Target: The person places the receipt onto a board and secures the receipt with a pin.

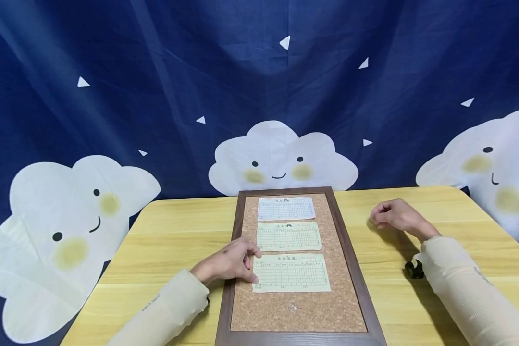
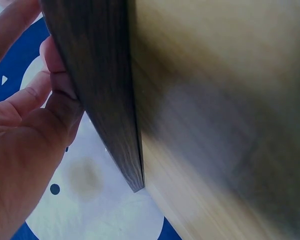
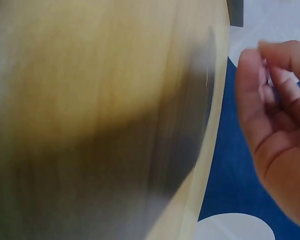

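A pale green printed form (image 1: pixel 291 274) lies lowest of three paper slips on a framed cork board (image 1: pixel 298 315). My left hand (image 1: pixel 233 259) reaches over the board's left side, its spread index finger and thumb touching that form's left edge. In the left wrist view, the same hand (image 2: pixel 30 115) shows beside the dark frame (image 2: pixel 97 75). Right of the board, my right hand (image 1: pixel 395 215) hovers over the table with thumb and index tips close together. The right wrist view shows this hand (image 3: pixel 275 135); I cannot tell whether something small is between its fingertips.
Above the lowest form lie another green form (image 1: pixel 290 238) and a white form (image 1: pixel 285 211), each with a small dark mark at its top edge. The board lies on a light wooden table (image 1: pixel 177 226). Behind hangs a blue cloth (image 1: pixel 177 57) with smiling clouds.
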A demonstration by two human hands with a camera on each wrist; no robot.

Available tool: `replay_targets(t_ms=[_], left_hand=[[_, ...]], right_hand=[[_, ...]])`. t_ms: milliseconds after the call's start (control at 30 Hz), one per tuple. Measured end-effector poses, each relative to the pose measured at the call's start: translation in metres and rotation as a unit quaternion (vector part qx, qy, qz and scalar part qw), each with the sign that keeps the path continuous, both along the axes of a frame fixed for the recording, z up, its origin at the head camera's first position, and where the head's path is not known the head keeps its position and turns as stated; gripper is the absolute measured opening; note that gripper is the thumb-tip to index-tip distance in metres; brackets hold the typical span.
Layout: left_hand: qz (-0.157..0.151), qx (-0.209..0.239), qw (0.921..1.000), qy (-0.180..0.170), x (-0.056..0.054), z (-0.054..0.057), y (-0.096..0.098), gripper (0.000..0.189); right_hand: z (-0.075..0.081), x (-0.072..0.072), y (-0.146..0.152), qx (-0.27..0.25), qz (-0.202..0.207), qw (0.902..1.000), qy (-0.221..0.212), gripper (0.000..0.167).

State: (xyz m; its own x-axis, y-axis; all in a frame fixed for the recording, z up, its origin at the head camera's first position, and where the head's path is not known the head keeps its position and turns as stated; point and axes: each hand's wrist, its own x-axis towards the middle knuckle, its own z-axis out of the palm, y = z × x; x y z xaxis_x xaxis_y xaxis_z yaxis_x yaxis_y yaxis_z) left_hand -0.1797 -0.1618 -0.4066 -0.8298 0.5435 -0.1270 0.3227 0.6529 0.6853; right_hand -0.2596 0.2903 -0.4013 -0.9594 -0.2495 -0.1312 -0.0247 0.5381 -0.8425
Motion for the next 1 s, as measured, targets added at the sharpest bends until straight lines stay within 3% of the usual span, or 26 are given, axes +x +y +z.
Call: replay_targets(t_ms=[100,333,1000], left_hand=[[-0.001,-0.001,1.0000,0.002,0.000,0.000,0.000,0.048],[0.001,-0.004,1.0000,0.002,0.001,0.001,-0.001,0.048],[0.002,-0.005,1.0000,-0.001,0.001,0.002,0.000,0.048]], right_hand=[[-0.001,0.000,-0.001,-0.018,0.010,0.9998,0.004,0.019],[0.002,0.003,-0.002,-0.001,0.010,0.9998,0.019,0.028],[0.002,0.009,-0.017,-0.103,0.066,0.9924,0.014,0.022]])
